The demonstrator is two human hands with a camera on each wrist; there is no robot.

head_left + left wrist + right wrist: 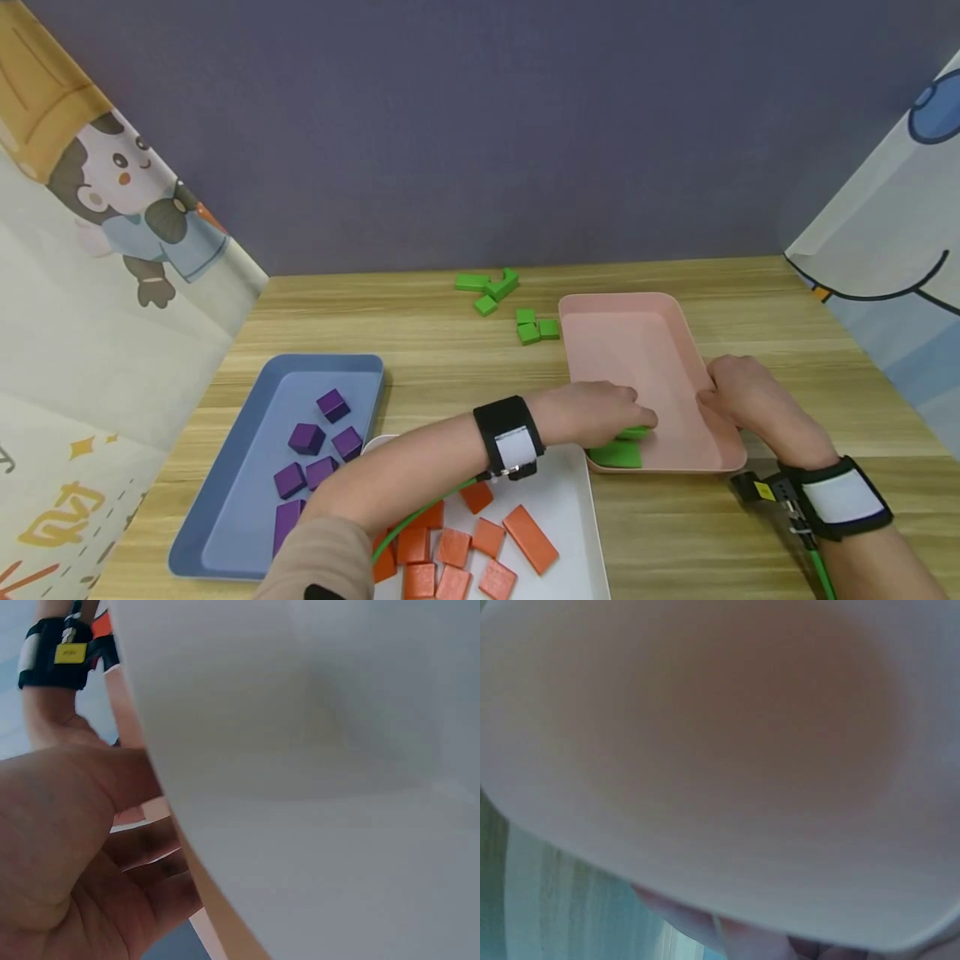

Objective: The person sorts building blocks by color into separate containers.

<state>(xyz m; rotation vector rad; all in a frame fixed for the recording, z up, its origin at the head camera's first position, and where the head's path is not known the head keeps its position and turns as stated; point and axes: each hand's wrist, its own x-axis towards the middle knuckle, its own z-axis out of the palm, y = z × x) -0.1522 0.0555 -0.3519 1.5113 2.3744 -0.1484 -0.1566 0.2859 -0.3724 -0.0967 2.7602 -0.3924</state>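
Note:
A pink tray (622,350) lies on the right side of the wooden table. My right hand (757,408) grips its right rim; in the right wrist view the pale tray wall (727,862) hides most of the fingers. My left hand (588,412) reaches into the tray's near left corner, with a green block (633,432) at its curled fingers. A flat green piece (617,454) lies on the tray floor just below. In the left wrist view the white tray's edge (225,825) covers the fingertips of the left hand (75,847).
Several loose green blocks (527,327) lie beyond the pink tray's left side. A white tray (577,533) with several orange blocks (453,547) sits beneath my left forearm. Further left, a blue tray (225,500) carries several purple blocks (307,438). A dark wall (510,133) rises behind.

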